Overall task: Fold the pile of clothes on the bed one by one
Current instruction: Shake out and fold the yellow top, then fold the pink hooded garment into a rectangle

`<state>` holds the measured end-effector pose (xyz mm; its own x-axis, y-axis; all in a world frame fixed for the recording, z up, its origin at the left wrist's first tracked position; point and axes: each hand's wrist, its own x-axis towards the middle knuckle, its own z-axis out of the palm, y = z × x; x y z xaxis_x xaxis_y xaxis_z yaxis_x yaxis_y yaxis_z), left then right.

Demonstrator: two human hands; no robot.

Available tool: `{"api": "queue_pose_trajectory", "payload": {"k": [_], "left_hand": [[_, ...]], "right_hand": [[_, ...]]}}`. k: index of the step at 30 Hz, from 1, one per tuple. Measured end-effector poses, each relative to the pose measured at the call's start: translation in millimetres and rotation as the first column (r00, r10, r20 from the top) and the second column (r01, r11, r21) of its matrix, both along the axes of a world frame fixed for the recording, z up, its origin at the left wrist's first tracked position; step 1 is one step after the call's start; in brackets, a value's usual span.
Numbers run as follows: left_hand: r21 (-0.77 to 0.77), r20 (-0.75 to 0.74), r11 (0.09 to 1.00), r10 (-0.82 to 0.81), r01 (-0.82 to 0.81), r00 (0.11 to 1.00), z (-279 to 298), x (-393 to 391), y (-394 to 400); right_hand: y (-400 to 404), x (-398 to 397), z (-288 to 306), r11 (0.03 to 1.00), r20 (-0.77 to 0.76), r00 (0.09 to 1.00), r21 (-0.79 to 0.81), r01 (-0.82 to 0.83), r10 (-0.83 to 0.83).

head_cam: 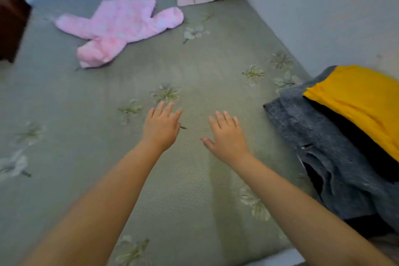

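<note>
Centrally, left hand (160, 128): fingers straight, empty, over bed (194, 67).
Right hand (226, 136): likewise spread, empty.
Clothes pile (336, 136): right of it.

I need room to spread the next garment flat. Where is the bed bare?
Bare bedspread runs between the pink garment at the far left and the pile at the right, under both open hands. The right edge is crowded.
</note>
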<state>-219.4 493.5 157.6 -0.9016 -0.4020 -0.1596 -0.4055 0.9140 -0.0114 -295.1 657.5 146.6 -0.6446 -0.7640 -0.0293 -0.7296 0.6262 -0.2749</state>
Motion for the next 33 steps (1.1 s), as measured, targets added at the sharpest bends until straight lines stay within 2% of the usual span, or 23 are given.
{"api": "queue_pose_trajectory", "payload": {"k": [5, 7, 10, 14, 18, 21, 25, 28, 31, 33], "left_hand": [[0.037, -0.113, 0.964, 0.265, -0.262, 0.958, 24.4, 173.7, -58.5], [0.068, -0.123, 0.929, 0.369, -0.364, 0.921, 28.2, 240.7, -71.4], [0.077, -0.094, 0.863, 0.505, -0.499, 0.858, 28.7, 330.7, -81.3], [0.063, -0.031, 0.767, 0.640, -0.638, 0.767, 23.9, 427.8, -84.6], [0.006, -0.020, 0.624, 0.781, -0.782, 0.624, 20.6, 511.4, -91.5], [0.006, -0.003, 0.507, 0.862, -0.862, 0.507, 21.7, 579.0, -97.8], [-0.003, -0.025, 0.326, 0.945, -0.945, 0.326, 20.1, 678.4, -109.4], [-0.012, -0.022, 0.211, 0.977, -0.977, 0.211, 13.7, 756.5, -124.6], [-0.009, -0.017, 0.154, 0.988, -0.988, 0.155, -0.5, 836.0, -144.0], [0.011, 0.004, 0.148, 0.989, -0.989, 0.148, -8.0, 887.3, -159.1]], "right_hand": [[-99.3, 129.1, 33.0, 0.986, -0.012, 0.990, -0.083, -0.144, 0.144], [-127.0, 186.2, 40.2, 0.964, -0.045, 0.973, -0.137, -0.230, 0.226], [-159.2, 266.1, 49.7, 0.927, -0.068, 0.932, -0.106, -0.361, 0.355], [-193.6, 352.7, 50.5, 0.830, -0.062, 0.830, -0.046, -0.557, 0.554], [-235.4, 418.5, 34.7, 0.698, -0.050, 0.700, -0.048, -0.714, 0.713], [-268.0, 472.7, 24.0, 0.593, -0.004, 0.594, 0.042, -0.804, 0.805], [-310.8, 566.6, 14.7, 0.470, -0.016, 0.470, 0.054, -0.881, 0.883], [-341.2, 649.5, 9.0, 0.430, -0.036, 0.429, 0.054, -0.901, 0.903], [-368.9, 737.0, -4.8, 0.420, 0.008, 0.422, 0.068, -0.905, 0.907], [-385.6, 792.8, -13.2, 0.426, 0.044, 0.431, 0.095, -0.900, 0.901]]}}
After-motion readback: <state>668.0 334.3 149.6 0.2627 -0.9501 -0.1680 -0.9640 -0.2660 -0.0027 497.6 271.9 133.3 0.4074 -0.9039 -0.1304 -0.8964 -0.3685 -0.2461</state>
